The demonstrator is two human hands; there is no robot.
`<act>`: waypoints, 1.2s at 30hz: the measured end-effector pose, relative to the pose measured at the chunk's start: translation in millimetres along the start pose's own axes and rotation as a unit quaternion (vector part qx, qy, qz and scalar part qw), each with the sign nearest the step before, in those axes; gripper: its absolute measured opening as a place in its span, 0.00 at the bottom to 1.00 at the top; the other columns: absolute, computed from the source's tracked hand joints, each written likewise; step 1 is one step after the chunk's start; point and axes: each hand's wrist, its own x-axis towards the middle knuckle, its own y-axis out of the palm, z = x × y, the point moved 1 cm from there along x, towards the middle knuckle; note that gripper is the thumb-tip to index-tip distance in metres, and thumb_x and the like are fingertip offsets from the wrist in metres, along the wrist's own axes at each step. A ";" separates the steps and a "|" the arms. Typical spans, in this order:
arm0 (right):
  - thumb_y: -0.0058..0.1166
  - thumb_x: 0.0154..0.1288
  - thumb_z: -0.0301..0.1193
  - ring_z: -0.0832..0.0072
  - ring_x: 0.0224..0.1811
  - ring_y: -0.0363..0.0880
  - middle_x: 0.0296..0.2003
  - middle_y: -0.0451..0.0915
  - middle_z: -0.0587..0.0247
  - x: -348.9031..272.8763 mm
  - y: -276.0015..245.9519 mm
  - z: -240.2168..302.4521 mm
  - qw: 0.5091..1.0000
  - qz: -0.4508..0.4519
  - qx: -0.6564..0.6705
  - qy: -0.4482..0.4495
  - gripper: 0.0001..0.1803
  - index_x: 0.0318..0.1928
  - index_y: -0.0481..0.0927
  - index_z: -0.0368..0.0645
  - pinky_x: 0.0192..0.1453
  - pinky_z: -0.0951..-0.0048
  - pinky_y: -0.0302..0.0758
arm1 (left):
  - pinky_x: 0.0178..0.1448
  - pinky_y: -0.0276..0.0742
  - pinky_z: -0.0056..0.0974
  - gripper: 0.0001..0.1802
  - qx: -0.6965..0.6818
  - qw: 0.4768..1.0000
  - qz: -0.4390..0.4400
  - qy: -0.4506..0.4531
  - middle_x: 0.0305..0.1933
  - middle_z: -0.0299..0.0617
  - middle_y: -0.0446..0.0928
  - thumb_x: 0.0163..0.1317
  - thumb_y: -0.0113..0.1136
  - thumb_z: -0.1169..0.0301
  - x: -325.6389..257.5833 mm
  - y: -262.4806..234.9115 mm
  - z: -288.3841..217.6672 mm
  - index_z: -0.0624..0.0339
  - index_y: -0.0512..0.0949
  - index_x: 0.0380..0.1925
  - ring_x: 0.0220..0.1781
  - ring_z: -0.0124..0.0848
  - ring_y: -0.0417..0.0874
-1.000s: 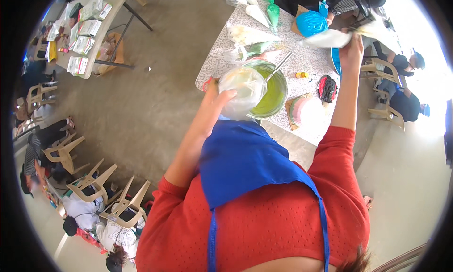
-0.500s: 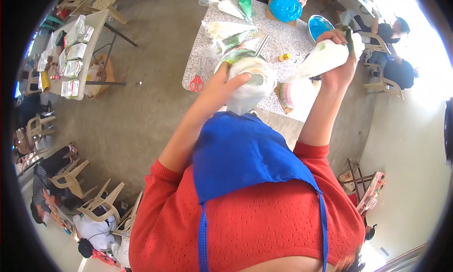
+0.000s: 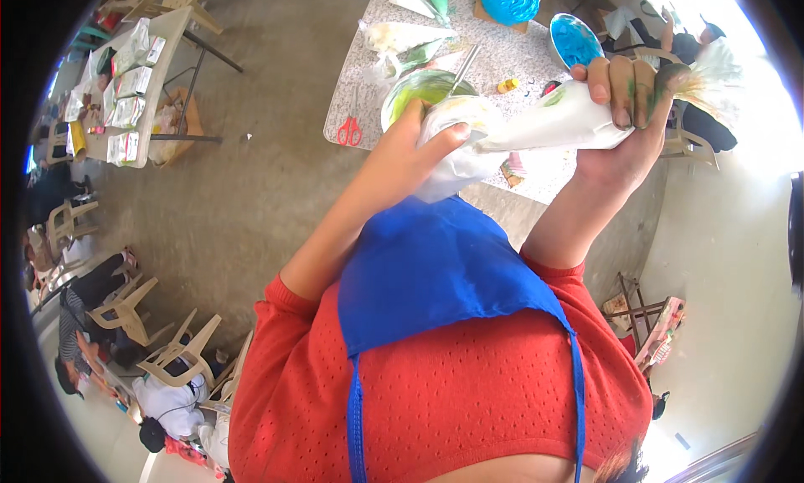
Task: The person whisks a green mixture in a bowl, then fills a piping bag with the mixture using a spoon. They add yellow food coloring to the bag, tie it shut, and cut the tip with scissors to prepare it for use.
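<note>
My right hand (image 3: 624, 106) grips a filled white piping bag (image 3: 553, 119) with its fingers wrapped round it. The bag lies nearly level, and its twisted clear end sticks out past my fist. Green and dark stains mark those fingers. My left hand (image 3: 410, 152) is closed round a translucent plastic bag (image 3: 456, 169) with its mouth folded open and whitish cream smeared on it. The piping bag's narrow end meets this opening; whether it goes inside I cannot tell. Just beyond my left hand stands a bowl (image 3: 387, 115) of yellow-green icing, with a metal-handled tool (image 3: 466, 69) leaning in it.
On the speckled table (image 3: 342, 98) are red scissors (image 3: 350, 131), a small yellow bottle (image 3: 507, 86), filled piping bags (image 3: 402, 38), a bowl of blue icing (image 3: 576, 41) and a blue-covered round thing (image 3: 508, 3). A second table (image 3: 172, 43) with packages stands left. Chairs and people surround the room.
My right hand has moved right and tipped the piping bag level, its narrow end now at the plastic bag's mouth. My left hand has shifted slightly right, uncovering more of the green icing bowl.
</note>
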 end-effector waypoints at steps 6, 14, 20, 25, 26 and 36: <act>0.37 0.74 0.53 0.69 0.19 0.66 0.12 0.57 0.67 2.1 7.7 1.5 1.000 0.019 0.001 0.016 0.31 0.15 0.55 0.52 0.40 0.62 0.73 | 0.52 0.72 0.33 0.28 -0.032 0.998 0.044 -0.043 0.48 0.47 0.76 0.66 0.54 0.55 -7.7 -4.0 -10.9 0.72 0.70 0.53 0.49 0.29 0.76; 0.39 0.74 0.51 0.70 0.21 0.65 0.14 0.56 0.68 4.1 12.2 -0.2 0.998 0.025 -0.044 -0.022 0.29 0.18 0.56 0.50 0.41 0.61 0.71 | 0.60 0.68 0.35 0.29 -0.284 0.947 0.095 -0.115 0.53 0.41 0.76 0.67 0.50 0.58 -6.3 -14.0 -5.8 0.67 0.67 0.61 0.53 0.28 0.75; 0.45 0.73 0.48 0.71 0.27 0.63 0.20 0.55 0.70 19.8 -24.9 -5.6 0.989 -0.038 0.134 0.056 0.25 0.22 0.57 0.50 0.45 0.62 0.66 | 0.66 0.64 0.35 0.38 -0.337 0.914 0.226 -0.008 0.62 0.42 0.70 0.64 0.53 0.65 -0.7 -26.0 5.3 0.59 0.51 0.72 0.61 0.29 0.72; 0.46 0.73 0.40 0.74 0.27 0.64 0.17 0.59 0.71 24.2 -33.6 -17.5 0.972 -0.046 0.204 0.105 0.25 0.17 0.58 0.50 0.52 0.64 0.67 | 0.67 0.64 0.37 0.44 -0.198 0.954 0.223 0.028 0.65 0.42 0.68 0.61 0.59 0.74 -4.5 -21.6 -12.5 0.59 0.46 0.73 0.65 0.30 0.70; 0.45 0.74 0.40 0.74 0.26 0.62 0.17 0.58 0.71 19.2 -31.2 -16.9 0.975 -0.074 0.186 0.096 0.24 0.18 0.58 0.50 0.51 0.66 0.66 | 0.67 0.64 0.38 0.44 -0.198 0.954 0.223 0.026 0.66 0.42 0.67 0.63 0.60 0.72 -5.3 -19.1 -8.4 0.58 0.45 0.74 0.66 0.31 0.68; 0.46 0.73 0.48 0.79 0.19 0.56 0.14 0.51 0.73 12.6 10.1 -31.3 0.989 -0.081 0.107 0.069 0.28 0.17 0.54 0.53 0.38 0.70 0.69 | 0.63 0.68 0.34 0.27 -0.017 0.973 0.229 -0.017 0.60 0.38 0.72 0.66 0.59 0.68 -15.1 -45.5 1.8 0.63 0.67 0.63 0.59 0.25 0.72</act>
